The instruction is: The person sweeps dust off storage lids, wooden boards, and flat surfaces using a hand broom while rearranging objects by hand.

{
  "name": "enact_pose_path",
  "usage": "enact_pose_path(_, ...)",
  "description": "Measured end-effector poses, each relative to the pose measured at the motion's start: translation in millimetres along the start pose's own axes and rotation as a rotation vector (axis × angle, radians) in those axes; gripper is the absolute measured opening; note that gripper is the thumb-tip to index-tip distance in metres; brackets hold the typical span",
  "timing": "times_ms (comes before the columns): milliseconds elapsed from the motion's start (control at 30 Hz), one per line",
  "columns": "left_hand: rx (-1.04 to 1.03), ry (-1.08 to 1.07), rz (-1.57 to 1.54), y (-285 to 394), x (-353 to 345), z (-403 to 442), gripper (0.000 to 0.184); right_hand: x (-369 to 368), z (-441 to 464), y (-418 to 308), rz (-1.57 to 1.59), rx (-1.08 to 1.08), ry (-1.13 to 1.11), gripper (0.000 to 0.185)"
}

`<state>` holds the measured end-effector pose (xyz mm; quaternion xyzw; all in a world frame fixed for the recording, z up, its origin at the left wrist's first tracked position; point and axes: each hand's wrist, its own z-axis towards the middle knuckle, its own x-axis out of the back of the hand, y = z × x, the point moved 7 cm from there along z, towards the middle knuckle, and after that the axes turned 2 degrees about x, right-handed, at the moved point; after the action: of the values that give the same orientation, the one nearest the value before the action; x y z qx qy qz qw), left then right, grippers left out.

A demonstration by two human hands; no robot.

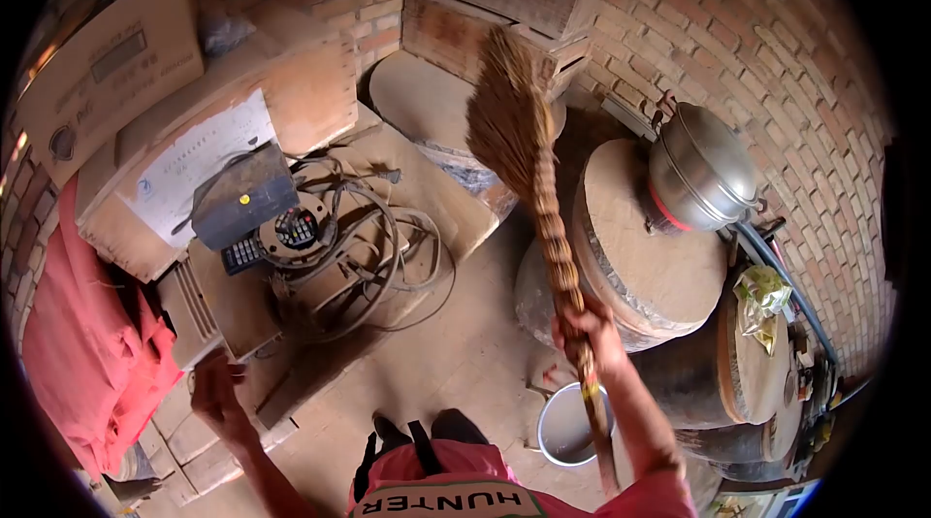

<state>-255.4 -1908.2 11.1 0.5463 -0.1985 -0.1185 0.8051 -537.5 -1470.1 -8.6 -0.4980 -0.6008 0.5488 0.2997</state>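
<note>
My right hand (596, 334) is wrapped round the bound handle of a straw broom (551, 237). The broom is raised, with its bristle head up and away from me, in front of the wooden boxes at the back. Its handle end passes over a white-rimmed bucket (562, 431) on the floor. On the left, my left hand (218, 397) hangs beside the low wooden furniture, its fingers loosely apart and nothing visible in them. Nearest to it are a slatted wooden piece (191, 300) and a red cloth (92, 343).
Coiled cables (373, 227), a dark box (244, 196) and remote controls (296, 227) lie on a dusty surface at left. A metal pot (700, 169) stands on a round-lidded vat (640, 246). More vats line the right brick wall. A cardboard sheet (112, 72) leans at upper left.
</note>
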Motion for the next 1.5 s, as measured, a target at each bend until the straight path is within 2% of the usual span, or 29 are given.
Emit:
enact_pose_path(67,0.068,-0.138,-0.019,12,-34,4,0.020,-34,52,-19,0.079,-0.044,-0.058,0.035)
enact_pose_path(100,0.157,-0.259,-0.085,22,-66,-4,0.018,-52,85,-27,0.109,-0.021,-0.176,0.036)
enact_pose_path(133,0.430,-0.447,-0.435,21,-103,-17,0.012,-74,112,-37,0.153,-0.044,-0.218,0.034)
enact_pose_path(167,0.179,-0.623,-0.228,31,-135,-27,0.015,-88,143,-37,0.241,-0.118,-0.160,0.031)
enact_pose_path(200,-0.150,-0.801,-0.131,44,-166,-41,0.031,-100,187,-32,0.285,-0.111,-0.234,0.031)
enact_pose_path(233,0.020,-0.932,-0.161,69,-192,-50,0.050,-118,221,-29,0.370,-0.175,-0.280,0.031)
enact_pose_path(267,0.176,-1.039,-0.332,71,-212,-62,0.055,-133,261,-18,0.440,-0.243,-0.317,0.031)
enact_pose_path(300,0.288,-1.117,-0.372,82,-227,-67,0.066,-151,281,-18,0.353,-0.307,-0.356,0.031)
enact_pose_path(333,0.332,-1.095,-0.433,92,-237,-64,0.068,-169,314,-12,0.473,-0.235,-0.425,0.030)
enact_pose_path(367,0.375,-1.076,-0.488,100,-245,-59,0.071,-183,338,-6,0.542,-0.257,-0.423,0.027)
enact_pose_path(467,-0.099,-0.809,-0.300,133,-255,-22,0.084,-218,394,14,0.781,-0.315,-0.391,0.021)
enact_pose_path(500,-0.265,-0.710,-0.088,149,-254,-8,0.091,-229,408,17,0.848,-0.322,-0.413,0.019)
enact_pose_path(567,-0.527,-0.655,0.078,170,-259,3,0.091,-247,426,18,0.940,-0.341,-0.479,0.021)
enact_pose_path(600,-0.577,-0.604,0.082,180,-263,7,0.082,-257,432,18,0.988,-0.359,-0.513,0.021)
enact_pose_path(700,-0.588,-0.598,0.109,183,-287,16,0.068,-287,457,18,1.188,-0.474,-0.516,0.020)
enact_pose_path(733,-0.600,-0.536,0.126,181,-295,22,0.055,-292,466,17,1.227,-0.475,-0.492,0.019)
enact_pose_path(833,-0.779,-0.398,0.356,189,-329,42,0.041,-305,500,13,1.345,-0.464,-0.416,0.014)
enact_pose_path(1000,-0.829,-0.146,0.290,181,-370,85,0.017,-304,554,14,1.394,-0.389,-0.332,0.011)
enact_pose_path(1033,-0.790,-0.150,0.301,184,-373,95,0.012,-301,559,14,1.433,-0.352,-0.312,0.010)
enact_pose_path(1100,-0.836,-0.033,0.280,196,-368,107,0.015,-282,554,17,1.526,-0.280,-0.256,0.010)
enact_pose_path(1167,-0.966,-0.005,0.197,220,-346,106,0.016,-268,505,-12,1.625,-0.205,-0.217,0.009)
enact_pose_path(1200,-0.747,0.180,0.185,219,-303,114,0.016,-261,465,-38,1.579,-0.129,-0.187,0.009)
enact_pose_path(1233,-0.813,0.306,0.244,243,-272,112,0.020,-264,440,-44,1.543,-0.116,-0.177,0.014)
enact_pose_path(1267,-0.867,0.442,0.304,266,-241,109,0.026,-259,387,-75,1.428,-0.083,-0.249,0.017)
enact_pose_path(1367,-0.927,0.608,0.108,306,-181,97,0.030,-284,337,-85,1.490,-0.118,-0.470,0.026)
enact_pose_path(1400,-1.124,0.779,0.603,322,-199,78,0.038,-288,337,-90,1.508,-0.130,-0.491,0.027)
enact_pose_path(1433,-1.032,0.601,-0.143,311,-195,72,0.039,-292,338,-94,1.525,-0.142,-0.513,0.028)
enact_pose_path(1500,-1.152,0.693,0.287,310,-243,56,0.035,-310,377,-90,1.403,-0.176,-0.616,0.029)
